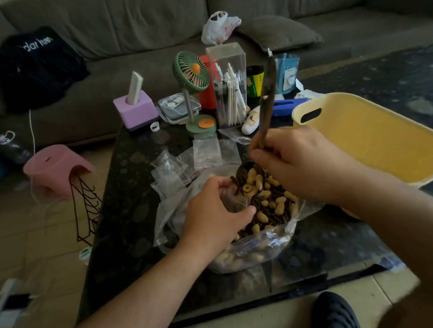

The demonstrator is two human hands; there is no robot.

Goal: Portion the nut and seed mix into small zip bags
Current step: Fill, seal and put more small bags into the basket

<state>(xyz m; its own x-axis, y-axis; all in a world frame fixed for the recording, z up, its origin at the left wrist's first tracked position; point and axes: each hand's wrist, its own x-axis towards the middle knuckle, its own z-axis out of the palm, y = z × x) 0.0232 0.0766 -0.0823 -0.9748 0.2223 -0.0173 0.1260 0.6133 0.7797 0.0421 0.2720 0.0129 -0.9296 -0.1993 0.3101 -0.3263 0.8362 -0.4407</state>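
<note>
Left hand (214,211) pinches the small zip bag (233,201) open; right hand (299,167) grips the spoon (265,123); better tip it slowly, close over the mouth

Pale tan peanuts (257,181) sat among dark brown striped seeds (265,198) in a clear bag (257,249), and the spoon (265,107) looked dark brown, though blur made it hard to judge. The small zip bags (206,151) were clear. The table (124,198) was black with mottled grey speckles. Beside it lay a butter-yellow tray (378,144). Further back stood a green fan (191,71) with an orange centre, a lilac block (136,110), a pink stool (53,167), and a grey-olive sofa (119,20).
</note>
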